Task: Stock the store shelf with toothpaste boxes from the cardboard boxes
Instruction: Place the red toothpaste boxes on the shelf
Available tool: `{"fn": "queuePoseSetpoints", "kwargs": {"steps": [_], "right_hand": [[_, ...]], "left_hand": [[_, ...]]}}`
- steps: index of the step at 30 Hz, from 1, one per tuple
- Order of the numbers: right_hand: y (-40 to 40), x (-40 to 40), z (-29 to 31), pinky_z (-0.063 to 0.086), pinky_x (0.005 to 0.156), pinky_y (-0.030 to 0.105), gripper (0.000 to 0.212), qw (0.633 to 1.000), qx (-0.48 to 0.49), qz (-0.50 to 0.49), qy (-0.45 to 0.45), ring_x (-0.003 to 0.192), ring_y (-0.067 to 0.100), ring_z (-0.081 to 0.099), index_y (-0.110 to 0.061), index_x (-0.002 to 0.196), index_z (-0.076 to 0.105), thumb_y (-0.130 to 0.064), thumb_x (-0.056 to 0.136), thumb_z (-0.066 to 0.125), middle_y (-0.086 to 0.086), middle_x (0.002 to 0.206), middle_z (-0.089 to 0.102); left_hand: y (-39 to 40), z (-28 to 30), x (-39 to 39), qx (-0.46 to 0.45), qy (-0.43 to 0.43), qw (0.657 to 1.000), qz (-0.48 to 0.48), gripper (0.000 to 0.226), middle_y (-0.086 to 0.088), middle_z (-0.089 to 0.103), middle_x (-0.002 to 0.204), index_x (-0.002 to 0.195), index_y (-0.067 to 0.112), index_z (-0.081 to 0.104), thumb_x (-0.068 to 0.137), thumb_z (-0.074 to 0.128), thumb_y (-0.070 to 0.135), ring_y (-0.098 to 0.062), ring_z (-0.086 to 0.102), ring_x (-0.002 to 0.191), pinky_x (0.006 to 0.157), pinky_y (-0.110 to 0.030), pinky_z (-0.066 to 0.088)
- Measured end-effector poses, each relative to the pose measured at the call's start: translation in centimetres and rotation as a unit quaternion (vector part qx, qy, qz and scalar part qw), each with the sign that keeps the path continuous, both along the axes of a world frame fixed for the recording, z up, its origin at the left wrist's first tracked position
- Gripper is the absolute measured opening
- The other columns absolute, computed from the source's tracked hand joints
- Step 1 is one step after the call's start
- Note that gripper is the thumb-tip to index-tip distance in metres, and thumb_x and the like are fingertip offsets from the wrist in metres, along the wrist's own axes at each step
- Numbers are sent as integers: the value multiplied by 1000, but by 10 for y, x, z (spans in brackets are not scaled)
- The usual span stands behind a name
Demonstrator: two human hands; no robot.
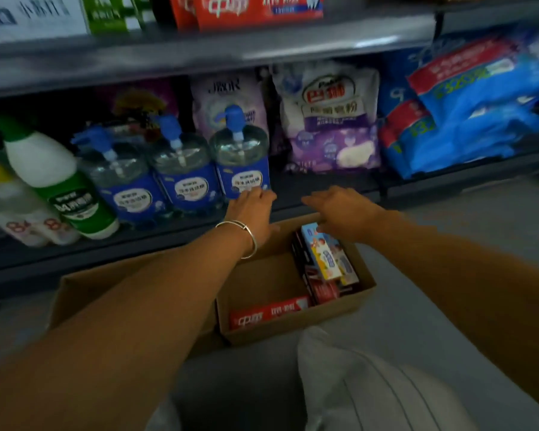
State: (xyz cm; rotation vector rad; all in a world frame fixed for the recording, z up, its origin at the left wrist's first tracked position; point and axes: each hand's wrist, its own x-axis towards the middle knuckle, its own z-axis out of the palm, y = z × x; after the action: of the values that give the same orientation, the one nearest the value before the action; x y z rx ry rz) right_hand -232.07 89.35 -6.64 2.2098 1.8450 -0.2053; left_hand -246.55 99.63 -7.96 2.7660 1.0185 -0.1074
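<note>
Both hands reach forward over an open cardboard box that sits on the floor against the foot of the store shelf. The left hand, with a thin silver bangle on its wrist, is stretched out with its fingers spread and relaxed; the fingertips lie at the base of the rightmost of three clear pump bottles with blue labels, and it holds nothing. The right hand is to the right of it, palm down, fingers straight and slightly apart, hovering just above the far right corner of the box; it also holds nothing. Inside the box, toothpaste boxes are packed along the right wall: a pale blue one with a cartoon picture stands on top, with dark and red ones beneath and beside it. A long red toothpaste box lies flat against the near wall. A second cardboard box stands to the left, mostly hidden by the left forearm. On the low shelf, a white and green bottle leans at the far left, purple and white bags stand behind the hands, and blue packs are piled on the right. On the upper shelf are red toothpaste boxes.
</note>
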Motion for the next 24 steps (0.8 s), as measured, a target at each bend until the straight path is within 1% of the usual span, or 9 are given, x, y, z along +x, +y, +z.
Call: {"fn": "queuePoseSetpoints", "kwargs": {"steps": [4,7,10,13,16,19,21,22,24], "right_hand": [[7,-7,-59,36,105,41,53,999,-13,16,46,127,28,41,-19,141,37,-27,91,55,7,142,43],[14,-13,-95,33,108,40,54,996,-61,12,69,132,26,36,-19,142,35,-27,92,54,5,144,39],[23,-19,-128,33,109,43,53,991,-106,18,80,131,26,36,-18,139,38,-30,91,56,5,140,42],[29,-28,-158,39,101,36,45,983,-154,19,95,121,25,46,-11,130,49,-31,91,57,11,134,45],[33,-38,-175,44,94,31,33,970,-207,43,118,115,24,54,-7,123,57,-21,93,56,13,128,53],[36,-43,-186,45,92,31,31,956,-252,41,146,115,26,56,-5,123,56,-19,96,51,13,126,56],[37,-45,-192,45,85,28,34,946,-278,32,162,113,26,57,-5,125,54,-20,95,54,13,126,56],[37,-46,-195,44,82,27,38,942,-284,27,176,113,26,57,-7,128,52,-21,93,58,13,127,56],[37,-49,-199,43,87,28,50,932,-293,23,212,117,27,54,-13,137,44,-19,90,62,12,133,52]], "left_hand": [[4,-56,2,-40,60,997,-8,66,-7,35,142,141,18,32,85,63,36,-28,34,131,107,-41,29],[9,-93,1,-51,90,994,-23,66,-6,35,143,140,19,34,84,64,36,-27,34,133,108,-41,29],[11,-124,-4,-70,128,989,-35,64,-6,37,140,139,20,35,84,64,37,-27,35,131,105,-41,31],[13,-154,-9,-100,167,980,-46,66,-5,38,140,139,23,36,82,65,41,-25,37,130,105,-39,31],[15,-179,-13,-116,213,968,-63,68,-4,37,144,138,23,39,80,66,43,-24,37,132,108,-40,28],[18,-194,-15,-145,223,961,-79,60,-6,41,141,136,20,42,83,64,38,-26,40,130,108,-41,28],[21,-204,-14,-151,218,960,-88,53,-6,45,137,133,19,46,85,63,34,-27,43,127,107,-40,32],[22,-210,-13,-154,215,960,-92,48,-7,47,135,131,19,48,86,62,31,-26,45,126,106,-40,34],[24,-221,-12,-161,215,958,-99,39,-7,51,131,128,19,52,89,58,22,-27,49,122,103,-40,39]]}}
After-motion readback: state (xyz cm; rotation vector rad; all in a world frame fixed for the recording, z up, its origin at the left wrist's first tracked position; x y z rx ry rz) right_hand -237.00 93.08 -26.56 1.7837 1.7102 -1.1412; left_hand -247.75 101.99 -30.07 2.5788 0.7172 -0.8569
